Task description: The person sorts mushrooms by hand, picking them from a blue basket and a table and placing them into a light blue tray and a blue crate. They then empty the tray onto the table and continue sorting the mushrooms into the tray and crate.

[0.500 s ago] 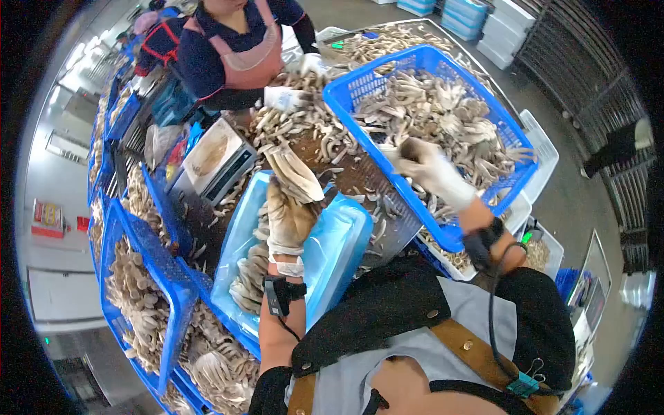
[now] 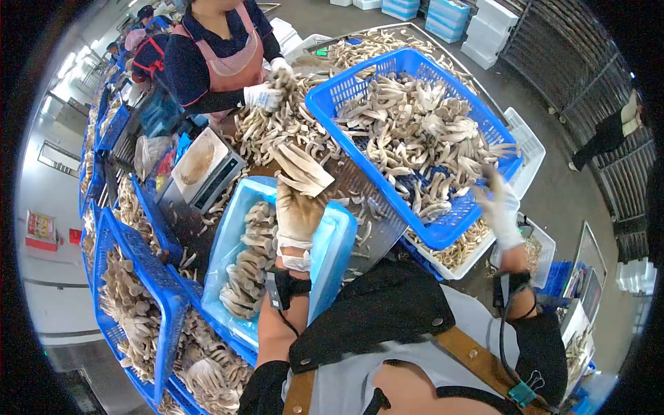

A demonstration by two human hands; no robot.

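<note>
My left hand, in a soiled white glove, is closed around a bunch of oyster mushrooms with pale cut stems. It is above a blue-lined tray, where more mushrooms lie in a row along the left side. My right hand, gloved and slightly blurred, is at the right rim of a large blue basket. Its fingers look spread and nothing shows in them. Loose mushrooms fill much of that basket, and a few stick out over its rim just above the right hand.
A scale stands left of the lined tray. Across the table a co-worker in a pink apron handles mushrooms with gloved hands. Blue crates of mushrooms are stacked at left. A white crate sits under the basket's near end.
My right hand has moved from over the mushrooms in the basket to its right rim, and its fingers have spread. My left hand still holds its bunch. The co-worker's hands have come closer together.
</note>
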